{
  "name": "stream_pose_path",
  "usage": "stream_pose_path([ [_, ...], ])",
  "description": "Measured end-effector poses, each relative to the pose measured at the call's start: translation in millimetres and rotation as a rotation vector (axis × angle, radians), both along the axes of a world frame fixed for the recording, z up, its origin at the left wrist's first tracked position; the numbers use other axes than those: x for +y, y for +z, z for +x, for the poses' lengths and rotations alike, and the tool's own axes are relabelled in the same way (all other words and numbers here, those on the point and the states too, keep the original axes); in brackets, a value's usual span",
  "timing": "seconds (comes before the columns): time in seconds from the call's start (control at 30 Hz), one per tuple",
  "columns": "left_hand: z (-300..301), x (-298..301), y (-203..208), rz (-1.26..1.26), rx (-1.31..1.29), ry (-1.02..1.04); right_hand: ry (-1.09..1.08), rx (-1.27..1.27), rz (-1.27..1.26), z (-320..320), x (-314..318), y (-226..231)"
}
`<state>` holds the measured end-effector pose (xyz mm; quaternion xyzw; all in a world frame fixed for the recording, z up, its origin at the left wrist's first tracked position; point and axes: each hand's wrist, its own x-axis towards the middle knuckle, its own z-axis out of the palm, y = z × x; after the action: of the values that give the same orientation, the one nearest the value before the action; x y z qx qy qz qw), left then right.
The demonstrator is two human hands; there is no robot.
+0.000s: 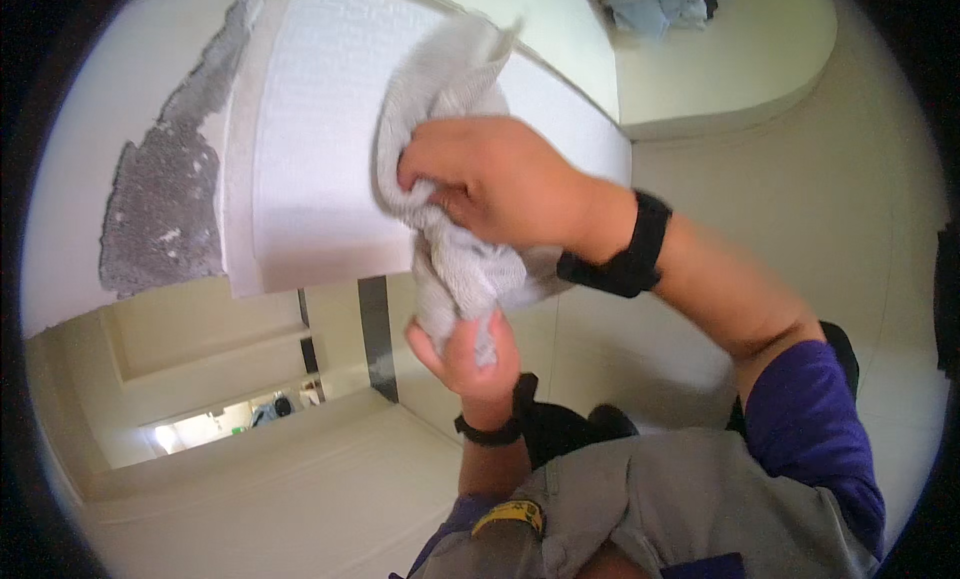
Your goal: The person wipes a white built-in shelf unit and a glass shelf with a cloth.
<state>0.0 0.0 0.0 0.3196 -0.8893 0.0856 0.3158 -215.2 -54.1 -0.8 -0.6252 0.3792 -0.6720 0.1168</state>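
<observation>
1. Along the right side and beneath the arms spreads a pale floor [800, 189], the broadest surface in view.
2. Across the upper middle runs a white panel [320, 129], faintly patterned, with a pale border along its left side.
3. At the lower edge is the person's grey garment [700, 489], with a purple sleeve [810, 409] on the right arm.
4. In the upper right is a pale, rounded ledge [730, 79], with a heap of light and dark fabric [660, 7] on it.
5. Left of the panel, a rough grey patch [165, 204] with ragged edges marks the wall.
6. Between the hands is a light grey cloth [450, 74], bunched and twisted, its upper part spread in front of the panel; whether it touches the panel cannot be told.
7. Higher up, the right hand [500, 179] is closed, fingers curled around a thick fold near the cloth's middle.
8. Below it, the left hand [475, 359] is smaller in view and also closed, gripping the cloth's lower end, with a bit showing beside the thumb.
9. On the right wrist sits a black watch [630, 254].
10. On the left wrist is a thin dark band [490, 434].
</observation>
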Motion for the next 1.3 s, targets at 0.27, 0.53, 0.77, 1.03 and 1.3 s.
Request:
stream_pose_path([
  [0.27,-33,-31,-24,0.203,-0.047,-0.155,0.066,0.022,0.071,-30,-14,-52],
  [0.53,-15,-8,28,-0.259,0.023,0.083,0.097,-0.059,0.079,-11,2,33],
  [0.77,-6,-26,-27,-0.007,-0.111,-0.076,0.047,0.044,-0.038,-14,-6,-47],
  [1.03,6,-9,-14,-0.052,-0.083,-0.003,0.065,-0.015,-0.023,-4,0,-3],
  [1.3,-13,-22,29,-0.289,-0.039,0.162,-0.073,-0.086,-0.367,-5,-16,71],
])
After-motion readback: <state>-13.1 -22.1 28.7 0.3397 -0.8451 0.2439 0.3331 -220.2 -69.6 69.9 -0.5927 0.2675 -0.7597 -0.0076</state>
